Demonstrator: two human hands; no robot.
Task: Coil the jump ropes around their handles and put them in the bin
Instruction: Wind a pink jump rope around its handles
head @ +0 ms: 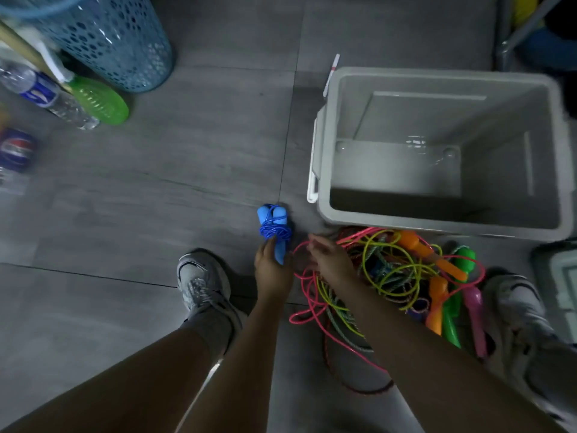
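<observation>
While the left hand [272, 267] grips the blue rope [274, 230] by its handles, cord wound round them, the right hand [327, 256] pinches a pink cord [307, 290]. Light and springy, the bundle sits just left of the bin [324, 170]; gripped over the coils, it likely stays wound.

Arms: both bare from the forearm down, no sleeves, watch or jewellery in view.
Left hand [272, 270]: bare, no glove or ring.
Right hand [327, 257]: bare, no glove or ring.
Left shoe [203, 285]: grey and white lace-up trainer.
Right shoe [518, 304]: matching grey trainer, partly blurred.
</observation>
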